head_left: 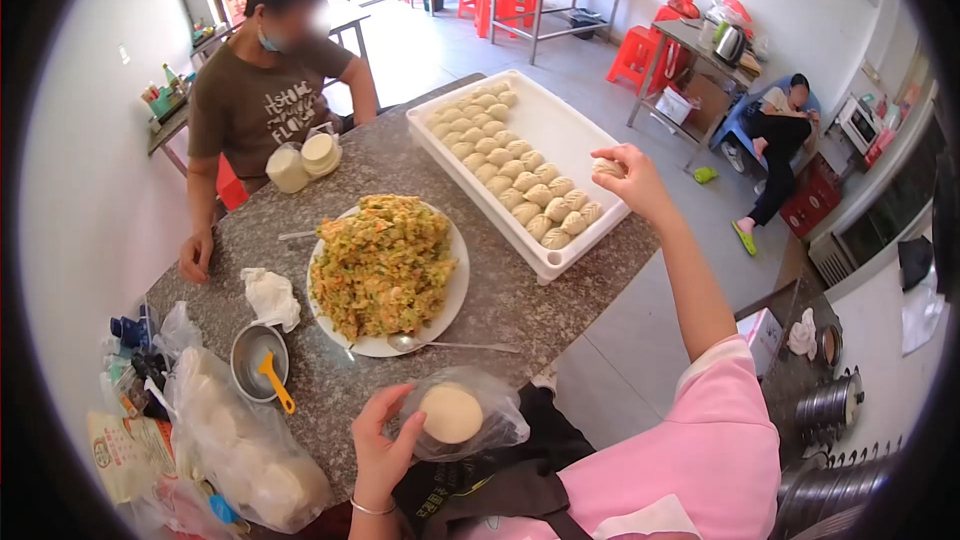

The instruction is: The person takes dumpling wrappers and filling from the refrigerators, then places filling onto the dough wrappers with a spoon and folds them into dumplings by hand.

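Observation:
My left hand (pixel 383 445) is closed around the edge of a clear plastic bag (pixel 507 427) at the table's near edge. Round dough wrappers (pixel 452 413) lie stacked in the bag's opening. Out to the right, my right hand (pixel 632 180) pinches a pleated dumpling (pixel 606 168) above the right side of a white tray (pixel 565 125). Rows of similar pleated dumplings (pixel 500 155) fill the tray's left part. Between my hands and the tray sits a white plate (pixel 456 290) heaped with chopped filling (pixel 380 265). A metal spoon (pixel 405 342) rests on its near rim.
A metal bowl (pixel 243 380) with a yellow-handled scraper (pixel 275 382), a crumpled tissue (pixel 270 298) and a bag of dough (pixel 235 440) lie left. Across the stone table (pixel 500 315), a person (pixel 265 90) sits near bagged wrappers (pixel 305 158). Another person (pixel 780 130) sits far right.

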Demonstrator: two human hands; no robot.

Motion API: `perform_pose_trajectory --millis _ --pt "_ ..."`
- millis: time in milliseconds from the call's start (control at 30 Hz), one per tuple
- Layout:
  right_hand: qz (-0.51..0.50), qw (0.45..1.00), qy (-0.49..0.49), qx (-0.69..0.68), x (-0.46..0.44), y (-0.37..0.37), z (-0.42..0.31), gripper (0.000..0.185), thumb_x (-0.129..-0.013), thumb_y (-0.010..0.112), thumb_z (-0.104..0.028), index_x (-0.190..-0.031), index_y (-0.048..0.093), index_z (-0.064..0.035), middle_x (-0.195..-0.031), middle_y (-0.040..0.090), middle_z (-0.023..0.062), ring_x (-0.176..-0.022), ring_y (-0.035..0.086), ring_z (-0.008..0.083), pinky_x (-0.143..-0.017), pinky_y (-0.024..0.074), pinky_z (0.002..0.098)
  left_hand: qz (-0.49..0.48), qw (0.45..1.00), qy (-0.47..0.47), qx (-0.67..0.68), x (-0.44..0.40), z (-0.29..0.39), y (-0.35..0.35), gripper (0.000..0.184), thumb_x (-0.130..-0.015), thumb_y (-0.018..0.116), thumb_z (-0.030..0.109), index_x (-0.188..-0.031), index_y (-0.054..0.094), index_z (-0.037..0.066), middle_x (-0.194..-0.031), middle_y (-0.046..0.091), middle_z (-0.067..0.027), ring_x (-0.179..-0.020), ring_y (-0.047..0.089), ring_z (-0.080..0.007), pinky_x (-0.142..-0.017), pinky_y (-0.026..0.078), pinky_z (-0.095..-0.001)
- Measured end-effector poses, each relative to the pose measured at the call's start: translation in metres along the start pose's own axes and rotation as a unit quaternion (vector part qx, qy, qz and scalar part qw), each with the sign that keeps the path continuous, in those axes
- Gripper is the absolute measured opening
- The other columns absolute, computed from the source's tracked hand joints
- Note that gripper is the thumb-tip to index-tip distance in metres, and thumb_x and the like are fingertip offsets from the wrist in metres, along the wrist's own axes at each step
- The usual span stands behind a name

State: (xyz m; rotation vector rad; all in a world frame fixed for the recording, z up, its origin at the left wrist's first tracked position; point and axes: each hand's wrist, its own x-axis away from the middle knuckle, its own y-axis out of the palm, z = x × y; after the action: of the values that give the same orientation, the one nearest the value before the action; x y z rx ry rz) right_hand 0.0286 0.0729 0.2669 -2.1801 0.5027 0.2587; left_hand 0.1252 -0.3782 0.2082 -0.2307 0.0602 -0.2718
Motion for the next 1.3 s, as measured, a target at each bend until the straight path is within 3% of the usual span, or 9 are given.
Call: perform_pose_trajectory --millis 200,267,500,633,733,933,1067,1267,1300 --pt "-0.024 0.985 0.1 -0.135 0.01 0.012 0.006 0.032 -0.078 0.07 -0.031 -0.097 0.069 -0.0049 -0.083 0.067 0.0117 -0.075 0.065 0.0218 -0.071 0.0491 0.0312 0.009 1.0 0.005 -0.001 0.001 0.0 0.0 0.034 -0.078 0.069 0.01 -0.11 0.061 0.001 -0.108 0.063 -0.0112 -0.101 0.06 -0.0202 -0.086 0.048 -0.0326" --pt "-0.001 0.99 0.117 0.074 0.011 0.011 0.007 0.036 -0.081 0.066 -0.04 -0.091 0.07 -0.0055 -0.071 0.067 0.0096 -0.071 0.066 0.0206 -0.07 0.0491 0.0301 0.02 1.0 0.008 0.004 0.002 -0.003 -0.002 0.034 -0.078 0.069 0.01 -0.11 0.061 0.001 -0.108 0.063 -0.0112 -0.101 0.06 -0.0198 -0.087 0.048 -0.0325" --pt "-0.085 0.967 0.159 0.182 0.002 0.01 0.018 0.058 -0.081 0.051 -0.062 -0.084 0.072 -0.0086 -0.074 0.068 0.013 -0.076 0.067 0.0256 -0.075 0.0486 0.0349 0.022 1.0 0.003 0.01 0.01 -0.006 -0.01 0.034 -0.079 0.068 0.007 -0.111 0.06 -0.001 -0.108 0.063 -0.0112 -0.1 0.06 -0.0198 -0.088 0.047 -0.0316" --pt "-0.102 0.954 0.166 0.227 0.002 0.003 -0.001 0.057 -0.079 0.054 -0.062 -0.085 0.071 -0.0084 -0.079 0.069 0.0129 -0.08 0.067 0.0262 -0.078 0.0484 0.0347 0.031 0.999 0.003 0.017 0.01 -0.011 -0.012 0.034 -0.079 0.068 0.007 -0.11 0.06 0.0 -0.108 0.063 -0.0109 -0.099 0.06 -0.0197 -0.087 0.047 -0.031" --pt "-0.107 0.971 0.159 0.14 0.005 0.007 0.001 0.055 -0.078 0.056 -0.061 -0.086 0.07 -0.0085 -0.084 0.069 0.013 -0.084 0.067 0.0264 -0.082 0.0475 0.0345 0.028 1.0 0.01 0.009 0.01 -0.01 -0.012 0.033 -0.079 0.068 0.007 -0.11 0.06 0.0 -0.108 0.063 -0.0108 -0.099 0.06 -0.0194 -0.087 0.047 -0.0308" --pt "-0.103 0.953 0.116 0.259 0.003 -0.001 0.012 0.051 -0.077 0.059 -0.057 -0.089 0.071 -0.0097 -0.087 0.07 0.0122 -0.085 0.066 0.0264 -0.083 0.0471 0.0349 0.03 0.999 0.013 0.007 0.01 -0.013 -0.011 0.034 -0.079 0.069 0.008 -0.11 0.06 0.0 -0.107 0.063 -0.0106 -0.098 0.061 -0.0193 -0.087 0.047 -0.0308" --pt "-0.159 0.973 0.079 0.146 0.004 -0.004 0.026 0.037 -0.084 0.058 -0.041 -0.097 0.071 -0.0087 -0.09 0.069 0.0135 -0.087 0.065 0.0267 -0.076 0.0481 0.0343 0.021 1.0 0.021 0.011 0.009 -0.011 -0.011 0.035 -0.078 0.069 0.008 -0.111 0.06 0.0 -0.106 0.063 -0.012 -0.098 0.061 -0.0202 -0.086 0.047 -0.0311" --pt "-0.031 0.98 -0.033 0.194 0.022 0.006 0.013 0.039 -0.088 0.057 -0.036 -0.114 0.063 -0.0072 -0.099 0.068 0.0143 -0.09 0.064 0.0292 -0.084 0.0466 0.034 0.014 0.995 0.082 -0.062 0.01 -0.006 -0.013 0.037 -0.08 0.068 0.009 -0.114 0.058 0.0 -0.11 0.062 -0.011 -0.098 0.06 -0.0196 -0.087 0.047 -0.0315" --pt "-0.006 0.995 -0.041 0.092 0.036 0.016 -0.01 0.036 -0.088 0.058 -0.032 -0.113 0.063 -0.0059 -0.099 0.067 0.0141 -0.09 0.064 0.03 -0.085 0.0465 0.0345 0.024 0.996 0.064 -0.06 0.012 -0.007 -0.015 0.037 -0.08 0.068 0.009 -0.114 0.058 0.0 -0.11 0.062 -0.011 -0.098 0.06 -0.0196 -0.087 0.047 -0.0315"
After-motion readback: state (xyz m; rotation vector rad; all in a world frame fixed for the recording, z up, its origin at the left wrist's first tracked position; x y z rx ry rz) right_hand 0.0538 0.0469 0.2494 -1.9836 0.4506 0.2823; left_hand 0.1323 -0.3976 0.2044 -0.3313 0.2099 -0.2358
